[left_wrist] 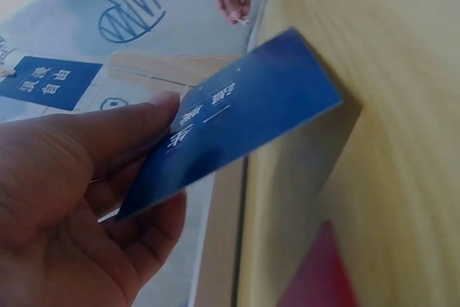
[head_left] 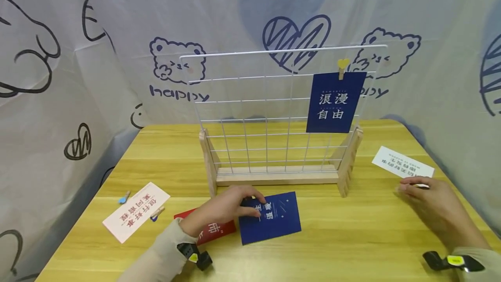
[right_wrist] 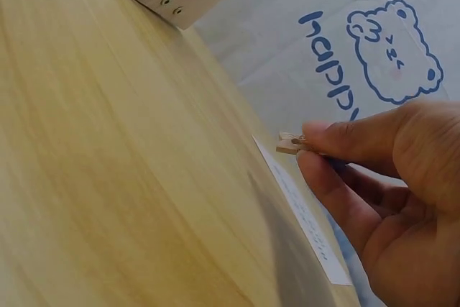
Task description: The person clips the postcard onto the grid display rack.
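My left hand (head_left: pixel 235 206) pinches a dark blue card (head_left: pixel 275 225) with white characters by one end. In the left wrist view, the thumb lies on the printed face and the fingers are behind; the card (left_wrist: pixel 251 113) is tilted up off the table. Between thumb and fingertips, my right hand (head_left: pixel 432 199) pinches a small wooden clothespin (right_wrist: pixel 289 143). Most of the clothespin is hidden by the fingers. A white card (head_left: pixel 403 163) lies flat beyond that hand. Below the left wrist a red card (head_left: pixel 215 232) is partly covered by the forearm.
A white wire grid (head_left: pixel 266 112) stands in a wooden base (head_left: pixel 274 178) at the back. Another blue card (head_left: pixel 332 110) hangs on it from a yellow-heart clothespin (head_left: pixel 342 68). A pink card (head_left: pixel 137 212) and two clothespins, one blue-hearted (head_left: pixel 124 198), lie at left.
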The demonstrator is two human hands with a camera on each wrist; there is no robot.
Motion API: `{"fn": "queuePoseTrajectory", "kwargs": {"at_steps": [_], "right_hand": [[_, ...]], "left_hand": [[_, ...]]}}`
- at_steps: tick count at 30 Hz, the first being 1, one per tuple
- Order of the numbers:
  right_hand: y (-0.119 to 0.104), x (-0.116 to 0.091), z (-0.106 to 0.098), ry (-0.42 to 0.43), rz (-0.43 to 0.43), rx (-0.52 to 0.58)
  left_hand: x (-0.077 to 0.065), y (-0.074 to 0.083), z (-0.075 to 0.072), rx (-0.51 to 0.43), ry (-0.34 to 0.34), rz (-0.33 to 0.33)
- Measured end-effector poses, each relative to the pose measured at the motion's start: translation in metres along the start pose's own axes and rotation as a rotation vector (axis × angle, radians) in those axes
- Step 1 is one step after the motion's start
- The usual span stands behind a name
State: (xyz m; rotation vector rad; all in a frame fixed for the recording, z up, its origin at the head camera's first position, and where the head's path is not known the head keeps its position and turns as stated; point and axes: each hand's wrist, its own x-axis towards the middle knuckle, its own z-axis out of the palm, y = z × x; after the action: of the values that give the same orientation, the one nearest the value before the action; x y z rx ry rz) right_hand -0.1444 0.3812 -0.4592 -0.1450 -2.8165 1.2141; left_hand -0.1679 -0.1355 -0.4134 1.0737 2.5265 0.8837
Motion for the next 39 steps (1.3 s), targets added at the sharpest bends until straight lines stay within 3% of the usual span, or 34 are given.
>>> {"fn": "queuePoseTrajectory", "kwargs": {"at_steps": [12,19,28,34,39], "right_hand": [[-0.01,0.006,-0.003,-0.024,-0.058,-0.086],[-0.021,0.007,-0.007,-0.045,-0.139,0.056],[-0.045,0.005,-0.011,0.009,-0.216,0.183],[-0.064,0.006,-0.014,0.012,-0.25,0.236],[-0.079,0.009,-0.018,0.009,-0.332,0.309]], "left_hand": [[0.001,0.008,-0.021,-0.061,0.082,0.066],[0.002,0.012,-0.026,-0.17,0.24,0.077],[0.003,0.021,-0.035,-0.372,0.433,0.083],[0.004,0.026,-0.044,-0.294,0.624,0.093],[0.003,0.031,-0.056,-0.269,0.652,0.076]]}}
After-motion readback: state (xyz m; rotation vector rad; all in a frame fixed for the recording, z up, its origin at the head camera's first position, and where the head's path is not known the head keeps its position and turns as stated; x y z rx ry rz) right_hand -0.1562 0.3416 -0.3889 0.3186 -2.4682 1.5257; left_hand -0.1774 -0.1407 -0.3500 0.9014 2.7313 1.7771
